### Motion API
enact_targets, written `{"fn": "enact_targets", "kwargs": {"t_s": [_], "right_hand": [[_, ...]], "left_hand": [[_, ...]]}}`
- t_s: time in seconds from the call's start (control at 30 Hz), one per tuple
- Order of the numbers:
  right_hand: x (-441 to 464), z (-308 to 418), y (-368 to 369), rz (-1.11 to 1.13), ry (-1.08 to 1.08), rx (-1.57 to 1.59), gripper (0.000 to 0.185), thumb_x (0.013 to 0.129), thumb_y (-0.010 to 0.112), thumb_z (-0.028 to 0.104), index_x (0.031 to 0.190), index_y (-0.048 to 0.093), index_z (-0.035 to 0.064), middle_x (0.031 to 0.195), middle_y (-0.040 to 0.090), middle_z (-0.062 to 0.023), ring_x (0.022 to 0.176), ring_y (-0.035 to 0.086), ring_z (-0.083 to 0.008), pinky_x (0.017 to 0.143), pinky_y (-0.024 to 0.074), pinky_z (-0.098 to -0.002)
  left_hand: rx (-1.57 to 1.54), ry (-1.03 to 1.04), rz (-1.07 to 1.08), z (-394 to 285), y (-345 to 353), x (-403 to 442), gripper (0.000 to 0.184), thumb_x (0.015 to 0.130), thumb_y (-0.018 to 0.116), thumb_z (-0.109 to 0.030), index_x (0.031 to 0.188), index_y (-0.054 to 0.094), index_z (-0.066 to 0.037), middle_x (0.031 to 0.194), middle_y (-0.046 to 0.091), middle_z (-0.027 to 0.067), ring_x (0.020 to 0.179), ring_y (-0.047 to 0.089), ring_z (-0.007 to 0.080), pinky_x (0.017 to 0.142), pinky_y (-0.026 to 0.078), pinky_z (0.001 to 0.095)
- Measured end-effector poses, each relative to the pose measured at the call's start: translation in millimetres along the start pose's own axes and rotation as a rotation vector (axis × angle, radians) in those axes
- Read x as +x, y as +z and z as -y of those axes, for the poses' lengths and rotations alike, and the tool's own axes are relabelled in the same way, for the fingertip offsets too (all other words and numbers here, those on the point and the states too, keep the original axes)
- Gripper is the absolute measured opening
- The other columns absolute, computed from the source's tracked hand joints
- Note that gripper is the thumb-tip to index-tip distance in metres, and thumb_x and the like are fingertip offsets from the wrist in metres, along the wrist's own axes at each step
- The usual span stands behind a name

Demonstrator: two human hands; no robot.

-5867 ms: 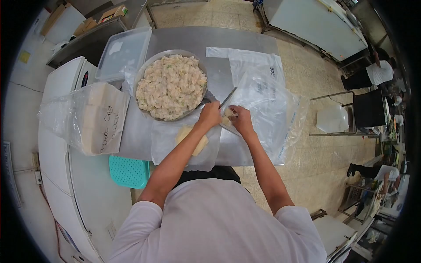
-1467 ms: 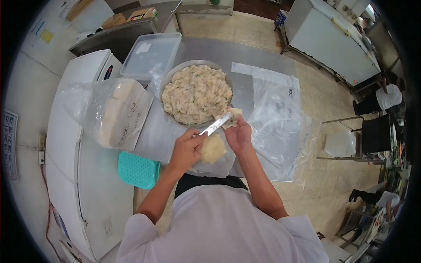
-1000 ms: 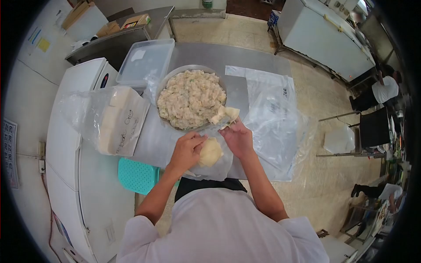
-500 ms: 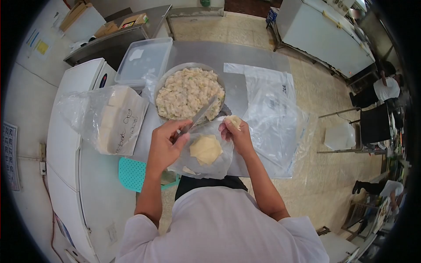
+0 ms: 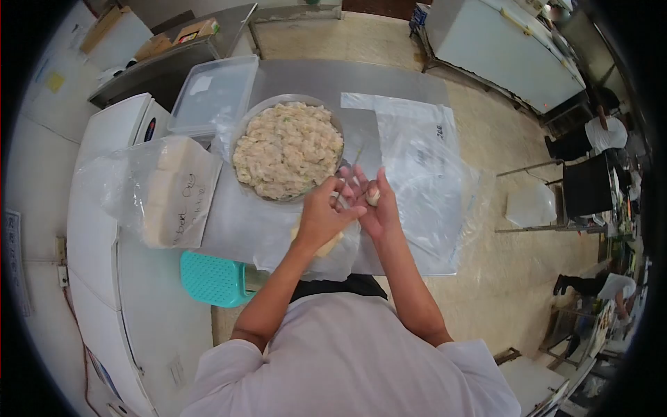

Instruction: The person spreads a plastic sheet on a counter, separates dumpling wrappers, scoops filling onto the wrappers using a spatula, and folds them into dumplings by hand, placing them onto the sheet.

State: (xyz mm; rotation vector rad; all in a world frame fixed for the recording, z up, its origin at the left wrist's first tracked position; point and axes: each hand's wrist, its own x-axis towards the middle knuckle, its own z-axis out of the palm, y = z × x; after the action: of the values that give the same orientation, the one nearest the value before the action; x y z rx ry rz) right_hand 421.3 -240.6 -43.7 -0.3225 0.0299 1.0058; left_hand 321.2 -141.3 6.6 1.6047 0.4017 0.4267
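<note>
Teal stool (image 5: 215, 278) sits near left, below the tabletop (image 5: 292, 73). Clear sheet (image 5: 344, 263) overlaps the tabletop's near edge; pale wrappers (image 5: 329, 246) on it, now partly covered by the left forearm, uncovered a frame ago. Left hand (image 5: 325, 215) has moved in beside the right, fingers curled; cannot tell if it grips anything. Knife no longer clearly seen in it. Right hand (image 5: 375, 203) palm up, fingers spread, small dough piece (image 5: 373, 197) at thumb base, previously at the fingertips. Bowl (image 5: 285, 98) of chunky filling (image 5: 288, 146) just beyond left hand. Bagged block (image 5: 167, 194) left, at tabletop edge. Plastic bags (image 5: 420, 174) fill right side; steel strip shows between them and bowl. Clear container (image 5: 214, 95) far left; steel runs along far edge.
</note>
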Motion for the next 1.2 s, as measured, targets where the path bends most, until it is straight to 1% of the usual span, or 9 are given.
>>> {"fn": "enact_targets", "kwargs": {"t_s": [0.07, 0.17, 0.27, 0.33, 0.47, 0.53, 0.73, 1.03, 1.2], "right_hand": [[-1.1, 16.7, 10.0, -0.330, -0.217, -0.099, 0.048, 0.102, 0.049, 0.047, 0.071, 0.051, 0.0114, 0.113, 0.063, -0.0068, 0.105, 0.059, -0.0200, 0.080, 0.0522, -0.0364], [-6.8, 64.4, -47.9, -0.425, -0.285, -0.170, 0.050, 0.100, 0.053, 0.049, 0.066, 0.048, 0.0126, 0.089, 0.064, -0.0046, 0.078, 0.060, -0.0153, 0.063, 0.0506, -0.0303], [-12.0, 90.1, -69.6, -0.633, -0.390, -0.763, 0.049, 0.099, 0.054, 0.049, 0.067, 0.051, 0.0126, 0.070, 0.057, -0.0024, 0.055, 0.052, -0.0128, 0.049, 0.0446, -0.0269], [-11.5, 97.9, -80.7, -0.656, -0.201, -1.100, 0.048, 0.099, 0.055, 0.048, 0.072, 0.058, 0.0084, 0.066, 0.056, -0.0035, 0.046, 0.046, -0.0124, 0.042, 0.0408, -0.0283], [-0.1, 103.3, -115.8, -0.600, 0.100, -1.242, 0.046, 0.099, 0.053, 0.042, 0.078, 0.063, 0.0030, 0.072, 0.061, -0.0091, 0.057, 0.057, -0.0215, 0.052, 0.0480, -0.0331], [8.7, 101.2, -140.5, -0.135, -0.434, -2.130, 0.026, 0.093, 0.060, 0.028, 0.093, 0.066, 0.0022, 0.084, 0.065, -0.0160, 0.076, 0.063, -0.0342, 0.068, 0.0517, -0.0383], [17.0, 84.8, -97.0, -0.018, -0.448, -1.992, 0.035, 0.072, 0.069, -0.006, 0.105, 0.061, 0.0030, 0.098, 0.065, -0.0170, 0.089, 0.063, -0.0370, 0.080, 0.0518, -0.0406], [26.4, 85.8, -129.4, -0.143, -0.280, -1.682, 0.030, 0.073, 0.073, -0.014, 0.099, 0.063, -0.0017, 0.093, 0.071, -0.0080, 0.087, 0.069, -0.0154, 0.077, 0.0569, -0.0274], [28.0, 82.8, -139.6, -0.158, -0.397, -1.730, 0.029, 0.072, 0.074, -0.009, 0.099, 0.067, -0.0007, 0.096, 0.072, -0.0130, 0.087, 0.070, -0.0203, 0.073, 0.0570, -0.0314]], "left_hand": [[0.140, -0.143, -0.010, 3.3, -13.5, -3.3, 0.036, 0.071, 0.086, -0.007, 0.090, 0.055, -0.005, 0.090, 0.062, -0.0003, 0.065, 0.049, 0.0027, 0.059, 0.044, 0.0205], [0.096, -0.103, -0.105, 11.0, -31.4, -10.4, 0.035, 0.070, 0.085, -0.005, 0.091, 0.058, -0.002, 0.084, 0.061, -0.0010, 0.059, 0.047, 0.0024, 0.053, 0.041, 0.0209], [0.185, -0.123, -0.137, 19.5, -50.2, -19.9, 0.033, 0.072, 0.084, -0.006, 0.091, 0.058, -0.002, 0.084, 0.061, -0.0009, 0.057, 0.045, 0.0026, 0.053, 0.041, 0.0209], [0.215, -0.140, -0.138, 24.4, -60.2, -26.2, 0.032, 0.072, 0.084, -0.006, 0.091, 0.059, -0.002, 0.085, 0.062, -0.0007, 0.057, 0.045, 0.0025, 0.053, 0.040, 0.0209], [0.244, -0.197, -0.160, 27.0, -66.1, -37.0, 0.030, 0.073, 0.082, -0.005, 0.091, 0.059, -0.001, 0.085, 0.062, -0.0002, 0.057, 0.045, 0.0029, 0.052, 0.040, 0.0213], [0.248, -0.190, -0.160, 34.0, -67.8, -40.0, 0.030, 0.073, 0.082, -0.005, 0.092, 0.059, -0.001, 0.085, 0.062, -0.0001, 0.057, 0.044, 0.0030, 0.052, 0.039, 0.0215], [0.215, -0.191, -0.175, 35.9, -64.6, -46.1, 0.030, 0.074, 0.082, -0.006, 0.092, 0.060, 0.000, 0.083, 0.063, 0.0004, 0.056, 0.045, 0.0036, 0.052, 0.040, 0.0219], [0.254, -0.203, -0.209, 36.6, -71.1, -55.9, 0.029, 0.074, 0.082, -0.006, 0.092, 0.060, 0.000, 0.084, 0.064, 0.0004, 0.055, 0.047, 0.0037, 0.051, 0.040, 0.0221], [0.256, -0.202, -0.214, 43.9, -74.4, -58.5, 0.029, 0.073, 0.083, -0.007, 0.091, 0.061, -0.001, 0.082, 0.064, 0.0012, 0.054, 0.048, 0.0043, 0.050, 0.040, 0.0231]]}}
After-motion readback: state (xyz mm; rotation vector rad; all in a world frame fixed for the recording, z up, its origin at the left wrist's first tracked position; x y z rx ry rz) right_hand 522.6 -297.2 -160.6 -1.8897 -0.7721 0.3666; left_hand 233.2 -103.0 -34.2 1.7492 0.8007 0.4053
